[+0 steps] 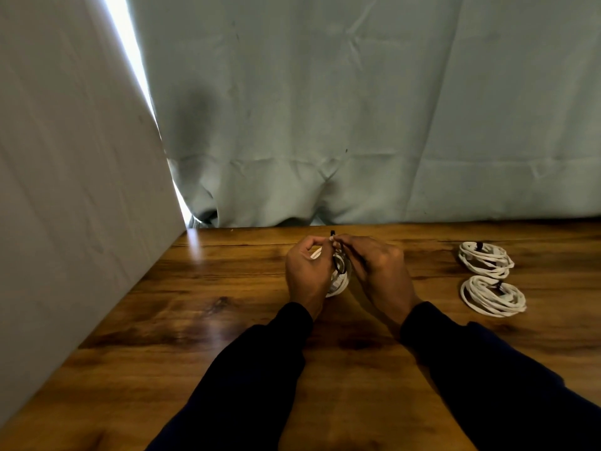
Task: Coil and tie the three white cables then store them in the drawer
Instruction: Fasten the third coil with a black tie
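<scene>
Above the wooden table (195, 304) my left hand (307, 271) grips a coiled white cable (338, 284), most of it hidden behind my fingers. A thin black tie (338, 262) loops round the coil, and my right hand (377, 268) pinches the tie where both hands' fingertips meet. Two other white cable coils lie on the table to the right: the far coil (484, 259) and the near coil (492, 296), each with a dark tie on it. No drawer is in view.
A pale green curtain (325, 125) hangs along the table's far edge. A white panel (65, 190) stands along the left side. The table's wooden surface stretches toward me between and beside my dark sleeves.
</scene>
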Demonstrator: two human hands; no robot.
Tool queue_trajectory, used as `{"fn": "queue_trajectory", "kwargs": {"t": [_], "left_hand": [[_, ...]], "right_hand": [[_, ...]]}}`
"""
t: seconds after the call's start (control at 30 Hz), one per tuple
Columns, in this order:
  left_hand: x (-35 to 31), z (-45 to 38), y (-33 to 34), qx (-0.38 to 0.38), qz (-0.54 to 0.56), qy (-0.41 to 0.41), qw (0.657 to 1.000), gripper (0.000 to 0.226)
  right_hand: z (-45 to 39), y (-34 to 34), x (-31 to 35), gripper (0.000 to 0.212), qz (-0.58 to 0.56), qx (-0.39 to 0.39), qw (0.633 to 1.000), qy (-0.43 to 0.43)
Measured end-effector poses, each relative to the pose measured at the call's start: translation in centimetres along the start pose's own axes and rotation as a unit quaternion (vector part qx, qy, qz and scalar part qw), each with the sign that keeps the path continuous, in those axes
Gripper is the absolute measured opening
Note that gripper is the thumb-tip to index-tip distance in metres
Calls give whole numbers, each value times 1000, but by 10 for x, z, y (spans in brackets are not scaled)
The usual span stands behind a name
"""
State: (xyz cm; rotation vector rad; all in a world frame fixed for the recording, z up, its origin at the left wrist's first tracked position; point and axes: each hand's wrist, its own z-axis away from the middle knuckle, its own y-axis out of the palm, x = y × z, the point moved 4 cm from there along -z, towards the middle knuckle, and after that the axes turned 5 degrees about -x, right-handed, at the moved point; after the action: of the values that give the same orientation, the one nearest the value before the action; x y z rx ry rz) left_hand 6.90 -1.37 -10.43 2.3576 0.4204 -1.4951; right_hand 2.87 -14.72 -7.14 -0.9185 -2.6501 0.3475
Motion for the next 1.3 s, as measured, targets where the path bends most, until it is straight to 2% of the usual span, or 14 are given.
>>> {"fn": "queue_trajectory", "kwargs": {"t": [0.23,0.4,0.57,0.7,1.0,1.3], "left_hand": [[-1,0,-1,0,-25,33,999,14],[0,-1,0,-5,-41,46,998,18],[0,0,2,10,-49,57,997,19],[1,1,3,15,-49,44,998,20],[5,-2,3,16,-44,5,999,26],[9,-2,5,35,-37,-5,999,25]], "right_hand": [[-2,-2,1,30,-17,-6,1000,11],[-6,-8,-5,16,-56,-55,994,69],[-5,-8,-13,15,-80,-73,988,110],[-5,-10,-9,15,-61,-79,990,100],[-3,-7,-11,14,-106,-79,983,131],[-4,-9,-7,15,-51,-64,992,93]]}}
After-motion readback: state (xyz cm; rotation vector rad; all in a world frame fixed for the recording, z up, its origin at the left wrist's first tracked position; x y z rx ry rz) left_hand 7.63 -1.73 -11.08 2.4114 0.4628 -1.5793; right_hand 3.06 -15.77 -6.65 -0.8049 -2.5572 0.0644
